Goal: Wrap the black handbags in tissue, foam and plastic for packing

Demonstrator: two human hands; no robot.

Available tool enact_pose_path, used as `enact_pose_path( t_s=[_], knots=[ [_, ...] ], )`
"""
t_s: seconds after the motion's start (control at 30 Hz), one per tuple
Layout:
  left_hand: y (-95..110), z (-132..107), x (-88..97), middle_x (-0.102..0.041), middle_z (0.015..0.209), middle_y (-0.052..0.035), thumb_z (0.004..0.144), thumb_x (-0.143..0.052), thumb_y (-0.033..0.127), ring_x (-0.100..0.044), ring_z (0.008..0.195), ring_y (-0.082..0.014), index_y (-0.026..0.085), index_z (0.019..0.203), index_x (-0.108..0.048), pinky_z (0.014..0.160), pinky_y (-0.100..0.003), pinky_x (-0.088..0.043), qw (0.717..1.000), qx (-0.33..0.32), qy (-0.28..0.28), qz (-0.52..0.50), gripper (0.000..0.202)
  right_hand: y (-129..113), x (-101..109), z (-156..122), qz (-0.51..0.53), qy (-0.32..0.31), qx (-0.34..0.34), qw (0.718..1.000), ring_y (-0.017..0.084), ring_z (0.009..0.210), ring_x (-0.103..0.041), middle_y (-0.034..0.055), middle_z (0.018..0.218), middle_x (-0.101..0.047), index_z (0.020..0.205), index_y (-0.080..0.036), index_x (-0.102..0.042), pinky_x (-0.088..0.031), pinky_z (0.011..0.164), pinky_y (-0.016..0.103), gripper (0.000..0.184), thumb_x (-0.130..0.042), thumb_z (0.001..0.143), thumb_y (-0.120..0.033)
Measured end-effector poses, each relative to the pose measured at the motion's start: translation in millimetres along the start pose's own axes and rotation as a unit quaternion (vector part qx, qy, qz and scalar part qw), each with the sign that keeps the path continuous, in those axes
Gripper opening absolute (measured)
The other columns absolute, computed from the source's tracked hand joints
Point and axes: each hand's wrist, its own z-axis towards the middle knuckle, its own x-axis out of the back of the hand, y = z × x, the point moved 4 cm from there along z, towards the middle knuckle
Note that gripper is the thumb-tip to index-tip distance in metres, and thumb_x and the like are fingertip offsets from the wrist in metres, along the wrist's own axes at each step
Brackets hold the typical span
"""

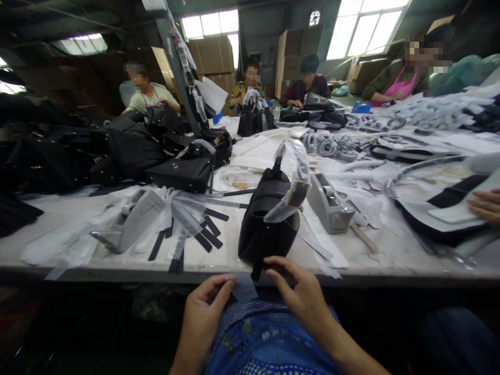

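My left hand (207, 299) pinches a small piece of translucent film (245, 289) between thumb and fingers, just below the table edge. My right hand (302, 291) is at the near bottom of a black handbag (269, 229), thumb and forefinger slightly apart beside a short black strap end (257, 273). The strap end hangs over the table edge, close to the film. The bag stands on the table, its handle (299, 161) wrapped in clear plastic and carrying a brownish patch.
A grey tape dispenser (332, 208) stands right of the bag, another dispenser (135, 221) to its left. Black strips (209, 234) with film lie between. Black bags (183, 169) pile up at left. A co-worker's hand (486, 205) is at far right; several people sit opposite.
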Motion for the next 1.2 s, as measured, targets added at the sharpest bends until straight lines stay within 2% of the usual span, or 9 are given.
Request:
enact_pose_path(
  t_s=[0.07, 0.23, 0.4, 0.5, 0.63, 0.77, 0.97, 1.2],
  knots=[
    [-5.5, 2.7, -2.6, -0.077, 0.084, -0.0074, 0.064, -0.083, 0.051, -0.072, 0.082, -0.0241, 0.020, 0.085, -0.078, 0.076, -0.030, -0.059, 0.999, 0.018, -0.004, -0.031, 0.038, 9.2, 7.6, 1.4, -0.013, 0.034, -0.015, 0.999, 0.024, 0.091, -0.072, 0.0094, 0.106, -0.074, 0.111, -0.019, -0.071, -0.057, 0.087, 0.036, 0.026, -0.063, 0.091, -0.033],
    [-18.2, 9.2, -6.4, -0.076, 0.081, -0.0068, 0.065, -0.085, 0.045, -0.072, 0.076, -0.0219, 0.018, 0.081, -0.076, 0.070, -0.026, -0.058, 0.998, 0.029, -0.031, -0.040, 0.033, 12.5, -4.5, 14.1, 0.032, 0.000, -0.060, 0.998, 0.019, 0.067, -0.072, 0.0081, 0.092, -0.076, 0.113, -0.015, -0.069, -0.058, 0.069, 0.031, 0.033, -0.064, 0.090, -0.037],
    [-27.0, 10.8, 1.0, -0.073, 0.073, -0.0048, 0.068, -0.083, 0.042, -0.068, 0.068, -0.0176, 0.017, 0.074, -0.071, 0.064, -0.022, -0.053, 0.999, 0.009, -0.048, 0.008, 0.028, 1.4, -11.4, 26.8, 0.013, -0.029, -0.067, 0.997, 0.016, 0.058, -0.066, 0.0018, 0.067, -0.069, 0.086, -0.015, -0.070, -0.051, 0.058, 0.025, 0.024, -0.069, 0.086, -0.038],
    [-30.9, 10.7, 6.8, -0.072, 0.074, -0.0035, 0.069, -0.082, 0.038, -0.067, 0.072, -0.0175, 0.018, 0.075, -0.069, 0.068, -0.023, -0.052, 0.998, -0.004, -0.061, 0.016, 0.025, 2.7, -12.2, 27.8, 0.039, -0.048, -0.074, 0.995, 0.015, 0.061, -0.065, 0.0002, 0.063, -0.065, 0.078, -0.016, -0.067, -0.048, 0.058, 0.022, 0.026, -0.069, 0.087, -0.040],
    [-38.1, 8.3, 12.3, -0.071, 0.078, -0.0030, 0.071, -0.080, 0.033, -0.067, 0.075, -0.0180, 0.018, 0.078, -0.068, 0.071, -0.025, -0.051, 0.995, 0.012, -0.087, 0.050, 0.021, 4.9, -15.3, 23.7, 0.124, -0.041, -0.092, 0.987, 0.015, 0.064, -0.066, 0.0016, 0.068, -0.067, 0.082, -0.015, -0.068, -0.051, 0.061, 0.022, 0.030, -0.071, 0.085, -0.045],
    [-40.8, 5.2, 13.3, -0.073, 0.081, -0.0035, 0.072, -0.078, 0.033, -0.068, 0.079, -0.0192, 0.018, 0.080, -0.072, 0.076, -0.026, -0.051, 0.992, 0.025, -0.080, 0.092, 0.018, 1.2, -21.1, 20.6, 0.169, -0.021, -0.095, 0.981, 0.014, 0.061, -0.065, 0.0022, 0.068, -0.068, 0.084, -0.015, -0.069, -0.053, 0.060, 0.022, 0.029, -0.072, 0.084, -0.044],
    [-37.2, 4.6, 7.5, -0.075, 0.083, -0.0040, 0.071, -0.079, 0.035, -0.070, 0.080, -0.0203, 0.019, 0.081, -0.074, 0.075, -0.026, -0.052, 0.992, 0.046, -0.081, 0.088, 0.020, 2.1, -24.6, 20.8, 0.141, 0.001, -0.062, 0.988, 0.014, 0.061, -0.065, 0.0015, 0.068, -0.068, 0.083, -0.016, -0.069, -0.052, 0.059, 0.021, 0.024, -0.072, 0.086, -0.040],
    [-29.1, 7.1, -1.6, -0.077, 0.085, -0.0070, 0.071, -0.080, 0.038, -0.072, 0.082, -0.0218, 0.017, 0.083, -0.075, 0.074, -0.026, -0.054, 0.990, 0.087, -0.106, -0.008, 0.025, 7.0, -23.3, 21.2, 0.090, -0.022, -0.039, 0.995, 0.015, 0.063, -0.065, 0.0014, 0.069, -0.068, 0.081, -0.017, -0.068, -0.050, 0.060, 0.022, 0.025, -0.070, 0.088, -0.040]
  ],
)
